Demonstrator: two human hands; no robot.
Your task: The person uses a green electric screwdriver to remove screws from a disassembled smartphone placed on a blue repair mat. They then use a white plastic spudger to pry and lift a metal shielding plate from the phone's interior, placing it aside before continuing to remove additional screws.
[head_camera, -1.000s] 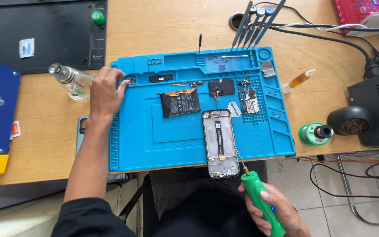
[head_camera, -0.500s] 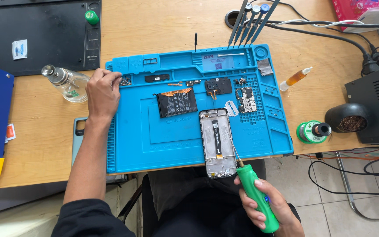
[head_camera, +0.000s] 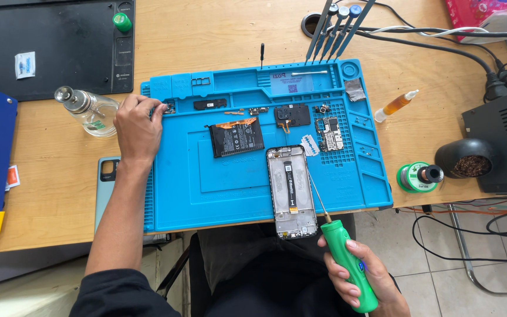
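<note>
The person's right hand (head_camera: 362, 273) is wrapped tight around a green electric screwdriver (head_camera: 350, 258), fingers closed on its handle, with the thin bit angled up so its tip rests at the right edge of an opened phone frame (head_camera: 291, 191). That frame lies face down at the near edge of a blue silicone repair mat (head_camera: 206, 188), its lower end hanging slightly past the desk edge. The left hand (head_camera: 138, 126) reaches to the mat's upper left compartments, fingertips pinched together over a small dark part there; I cannot tell whether anything is actually gripped. Just left of that hand stands a clear glass bottle (head_camera: 89, 108), tilted on the wooden desk. A phone battery (head_camera: 237, 138) lies mid-mat, with a black cover piece (head_camera: 292, 115) and a small circuit board (head_camera: 330, 132) to its right. A grey phone back cover (head_camera: 107, 182) sits under the left forearm.
</note>
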